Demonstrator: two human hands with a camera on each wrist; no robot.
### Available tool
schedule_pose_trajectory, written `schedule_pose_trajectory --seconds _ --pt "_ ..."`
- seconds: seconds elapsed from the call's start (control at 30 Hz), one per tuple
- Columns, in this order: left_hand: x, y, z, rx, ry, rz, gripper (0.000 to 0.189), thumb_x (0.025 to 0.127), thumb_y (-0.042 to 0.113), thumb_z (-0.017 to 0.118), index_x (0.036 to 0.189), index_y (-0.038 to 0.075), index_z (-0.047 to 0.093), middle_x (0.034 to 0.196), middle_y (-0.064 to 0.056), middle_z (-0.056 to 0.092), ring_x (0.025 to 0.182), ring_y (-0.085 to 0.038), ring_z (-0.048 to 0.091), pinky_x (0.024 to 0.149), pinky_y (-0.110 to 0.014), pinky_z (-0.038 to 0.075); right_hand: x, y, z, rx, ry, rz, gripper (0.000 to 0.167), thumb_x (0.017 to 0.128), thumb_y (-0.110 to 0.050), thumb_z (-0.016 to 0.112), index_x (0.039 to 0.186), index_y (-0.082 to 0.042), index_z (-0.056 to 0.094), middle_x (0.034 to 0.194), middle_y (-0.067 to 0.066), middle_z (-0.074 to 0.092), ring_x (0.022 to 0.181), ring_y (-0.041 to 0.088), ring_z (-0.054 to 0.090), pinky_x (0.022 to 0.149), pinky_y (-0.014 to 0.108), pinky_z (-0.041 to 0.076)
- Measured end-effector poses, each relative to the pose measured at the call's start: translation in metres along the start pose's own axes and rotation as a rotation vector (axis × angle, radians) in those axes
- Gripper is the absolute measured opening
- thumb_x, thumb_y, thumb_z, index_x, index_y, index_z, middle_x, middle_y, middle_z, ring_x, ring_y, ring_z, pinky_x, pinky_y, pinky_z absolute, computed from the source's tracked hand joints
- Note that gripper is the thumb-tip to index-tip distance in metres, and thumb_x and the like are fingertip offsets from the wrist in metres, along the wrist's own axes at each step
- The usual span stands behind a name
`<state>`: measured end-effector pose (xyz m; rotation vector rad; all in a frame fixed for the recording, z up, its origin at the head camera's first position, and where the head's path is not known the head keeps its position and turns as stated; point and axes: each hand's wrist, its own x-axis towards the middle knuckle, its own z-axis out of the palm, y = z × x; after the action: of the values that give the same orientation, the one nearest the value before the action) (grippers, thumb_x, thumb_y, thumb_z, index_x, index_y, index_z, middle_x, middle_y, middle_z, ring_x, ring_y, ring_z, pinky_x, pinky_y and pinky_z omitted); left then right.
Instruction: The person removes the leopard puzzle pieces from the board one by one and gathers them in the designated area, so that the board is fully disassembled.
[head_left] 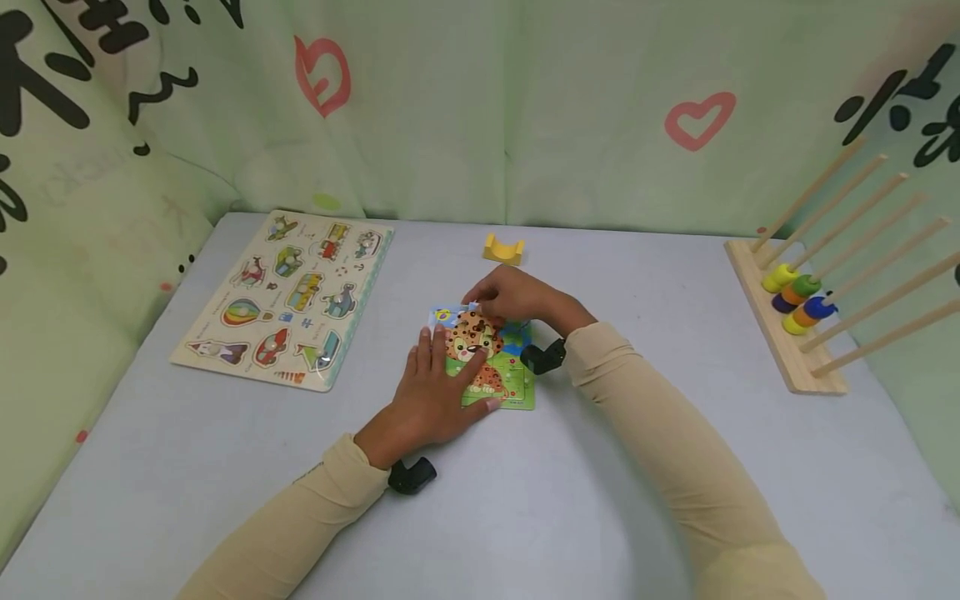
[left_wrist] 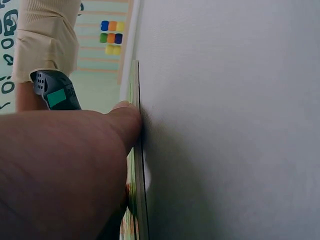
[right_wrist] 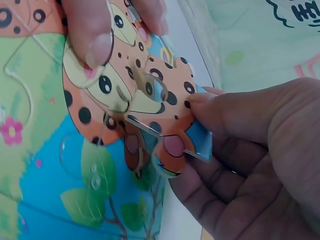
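A small leopard jigsaw puzzle (head_left: 491, 382) lies flat on the table. My left hand (head_left: 431, 387) rests spread over its left side, fingers straight and the thumb along the lower edge. At the top edge, my right hand (head_left: 521, 296) pinches a puzzle piece (right_wrist: 172, 100) between thumb and fingers. That piece carries spotted orange fur and part of an ear, and it is tilted up over the leopard's head in the right wrist view. The left wrist view shows the board's edge (left_wrist: 141, 190) with the left thumb on it.
A wooden picture board (head_left: 288, 300) of vehicles and toys lies at the left. Behind the puzzle is a yellow curved block (head_left: 503, 249). A wooden peg rack (head_left: 783, 325) with several coloured beads stands at the right. Green printed cloth (head_left: 510, 117) hangs behind the table.
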<state>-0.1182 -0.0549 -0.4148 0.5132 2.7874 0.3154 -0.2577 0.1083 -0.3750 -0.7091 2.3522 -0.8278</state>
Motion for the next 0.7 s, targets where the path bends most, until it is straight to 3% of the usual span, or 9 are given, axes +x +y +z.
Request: schedule_pose_trajectory --seconds 0.2,0.43,0.7 --pt "0.0 0.001 0.001 0.021 0.001 -0.011 0.075 0.093 0.068 0.04 0.156 0.029 0.025 0.156 -0.031 -0.004 0.142 -0.049 -0.007 0.112 -0.057 0.011 -0.005 0.007 -0.007 0.055 0.056 0.061 0.024 0.097 -0.007 0.057 0.119 -0.003 0.066 0.079 0.008 0.064 0.067 0.02 0.055 0.066 0.031 0.047" --pt "0.0 0.002 0.0 0.019 -0.007 -0.017 0.076 0.093 0.068 0.041 0.156 0.029 0.024 0.156 -0.031 -0.005 0.142 -0.049 -0.007 0.112 -0.056 0.01 -0.02 0.018 -0.018 0.107 0.103 0.045 0.024 0.097 -0.005 0.055 0.118 -0.001 0.067 0.078 0.009 0.059 0.069 0.022 0.052 0.066 0.033 0.045" --pt "0.0 0.0 0.001 0.016 0.0 -0.015 0.075 0.093 0.067 0.041 0.156 0.03 0.024 0.156 -0.03 -0.005 0.142 -0.049 -0.007 0.112 -0.057 0.01 -0.032 0.031 -0.032 0.078 0.139 0.067 0.024 0.098 -0.008 0.056 0.118 -0.007 0.07 0.09 0.007 0.064 0.074 0.022 0.053 0.069 0.034 0.045"
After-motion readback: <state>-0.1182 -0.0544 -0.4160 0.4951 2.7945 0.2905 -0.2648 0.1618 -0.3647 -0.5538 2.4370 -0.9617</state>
